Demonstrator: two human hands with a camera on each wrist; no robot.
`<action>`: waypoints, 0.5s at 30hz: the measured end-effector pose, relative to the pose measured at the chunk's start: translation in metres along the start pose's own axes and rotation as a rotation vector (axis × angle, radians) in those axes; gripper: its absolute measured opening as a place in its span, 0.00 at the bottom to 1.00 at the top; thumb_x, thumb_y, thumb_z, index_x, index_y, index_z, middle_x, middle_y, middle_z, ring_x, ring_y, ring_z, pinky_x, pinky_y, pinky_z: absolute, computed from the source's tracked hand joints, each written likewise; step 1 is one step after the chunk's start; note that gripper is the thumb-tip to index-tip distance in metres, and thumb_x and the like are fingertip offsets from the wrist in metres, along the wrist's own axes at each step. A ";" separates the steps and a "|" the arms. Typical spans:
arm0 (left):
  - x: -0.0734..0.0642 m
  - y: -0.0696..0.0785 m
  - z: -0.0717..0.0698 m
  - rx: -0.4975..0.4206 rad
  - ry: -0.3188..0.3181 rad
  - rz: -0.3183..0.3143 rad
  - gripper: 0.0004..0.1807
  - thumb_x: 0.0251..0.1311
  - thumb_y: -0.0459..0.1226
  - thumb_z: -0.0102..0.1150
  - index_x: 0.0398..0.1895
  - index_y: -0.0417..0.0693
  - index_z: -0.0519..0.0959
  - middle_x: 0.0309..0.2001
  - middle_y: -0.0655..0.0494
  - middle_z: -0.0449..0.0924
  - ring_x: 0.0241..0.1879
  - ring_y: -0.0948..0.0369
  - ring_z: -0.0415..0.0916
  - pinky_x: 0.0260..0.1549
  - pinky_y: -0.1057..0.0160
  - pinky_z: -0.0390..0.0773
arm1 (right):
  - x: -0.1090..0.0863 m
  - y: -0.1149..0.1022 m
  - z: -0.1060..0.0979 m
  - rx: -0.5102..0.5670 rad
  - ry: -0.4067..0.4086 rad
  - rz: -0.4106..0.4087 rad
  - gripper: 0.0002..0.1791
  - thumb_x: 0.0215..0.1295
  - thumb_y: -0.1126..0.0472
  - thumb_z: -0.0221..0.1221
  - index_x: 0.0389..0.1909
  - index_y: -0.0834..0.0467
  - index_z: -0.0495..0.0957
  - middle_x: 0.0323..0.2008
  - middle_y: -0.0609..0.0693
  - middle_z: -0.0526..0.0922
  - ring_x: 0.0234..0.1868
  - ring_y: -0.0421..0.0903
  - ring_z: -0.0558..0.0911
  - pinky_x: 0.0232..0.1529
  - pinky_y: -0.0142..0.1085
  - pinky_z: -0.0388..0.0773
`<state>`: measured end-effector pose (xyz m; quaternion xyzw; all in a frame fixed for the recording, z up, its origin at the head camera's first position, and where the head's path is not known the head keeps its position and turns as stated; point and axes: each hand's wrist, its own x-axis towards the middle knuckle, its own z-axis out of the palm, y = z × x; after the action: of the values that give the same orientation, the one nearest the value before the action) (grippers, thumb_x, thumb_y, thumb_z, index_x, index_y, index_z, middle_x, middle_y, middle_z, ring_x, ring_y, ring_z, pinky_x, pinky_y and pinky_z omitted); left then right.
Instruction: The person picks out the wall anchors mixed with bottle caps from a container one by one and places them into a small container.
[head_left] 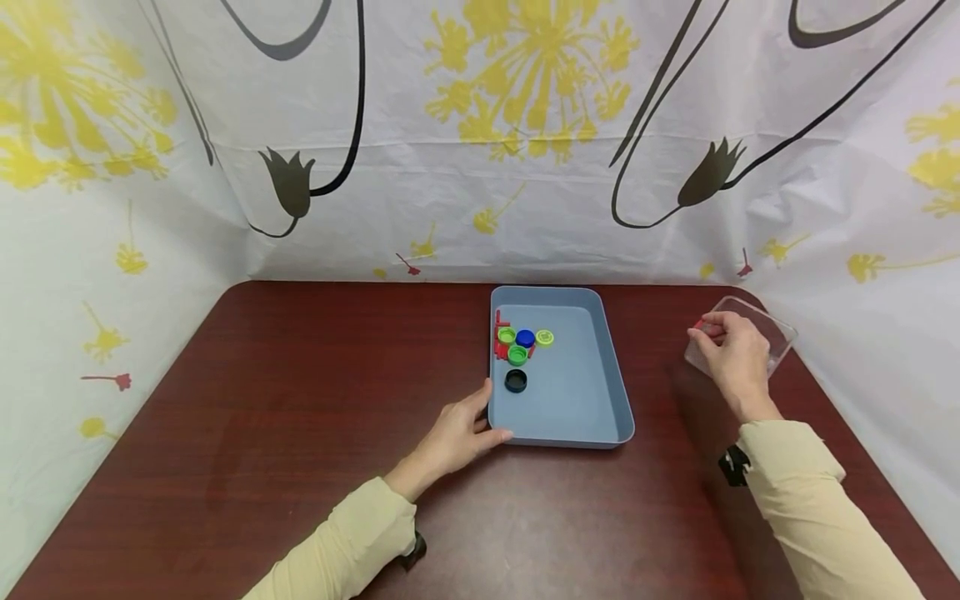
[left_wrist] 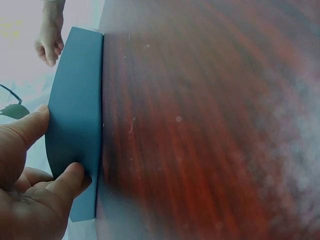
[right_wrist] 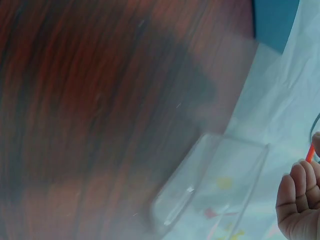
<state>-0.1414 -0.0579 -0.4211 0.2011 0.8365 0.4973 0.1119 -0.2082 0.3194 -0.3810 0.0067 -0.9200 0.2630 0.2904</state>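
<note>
Head view: centre frame, your left hand (head_left: 453,435) grips the blue-grey tray (head_left: 579,387) by its lower-left corner; at right, your right hand (head_left: 737,354) pinches a small red piece (head_left: 699,323) over a clear plastic box (head_left: 780,335).

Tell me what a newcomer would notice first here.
The blue-grey tray near the middle of the table stands out, bright caps clustered in its left side. Off to the right, the right hand pinches a small red piece by the clear box. Behind hangs a white sheet with big yellow flowers.

Fingers (right_wrist: 286,192) pinch red piece (right_wrist: 310,153) near clear box (right_wrist: 187,186).
</note>
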 end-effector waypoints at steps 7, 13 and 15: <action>0.000 -0.002 0.000 -0.006 0.002 0.008 0.45 0.59 0.40 0.62 0.71 0.32 0.48 0.71 0.39 0.51 0.61 0.49 0.68 0.49 0.57 0.77 | 0.001 0.015 0.000 -0.020 0.015 0.069 0.12 0.56 0.68 0.64 0.38 0.72 0.78 0.30 0.67 0.79 0.36 0.60 0.74 0.39 0.52 0.65; 0.000 -0.005 0.001 -0.014 0.001 0.014 0.45 0.59 0.41 0.62 0.71 0.32 0.48 0.71 0.39 0.51 0.61 0.48 0.68 0.49 0.57 0.78 | 0.001 0.023 0.002 -0.049 -0.020 0.103 0.13 0.57 0.68 0.63 0.40 0.73 0.78 0.30 0.69 0.79 0.38 0.62 0.74 0.42 0.54 0.64; 0.001 -0.005 0.002 -0.016 0.001 0.015 0.45 0.59 0.40 0.62 0.71 0.32 0.48 0.71 0.39 0.51 0.62 0.48 0.68 0.49 0.57 0.78 | 0.001 0.025 0.003 -0.054 -0.031 0.113 0.13 0.57 0.67 0.63 0.40 0.73 0.78 0.31 0.69 0.80 0.39 0.62 0.74 0.42 0.55 0.65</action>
<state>-0.1423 -0.0584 -0.4261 0.2061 0.8310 0.5050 0.1096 -0.2146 0.3396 -0.3949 -0.0493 -0.9301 0.2538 0.2610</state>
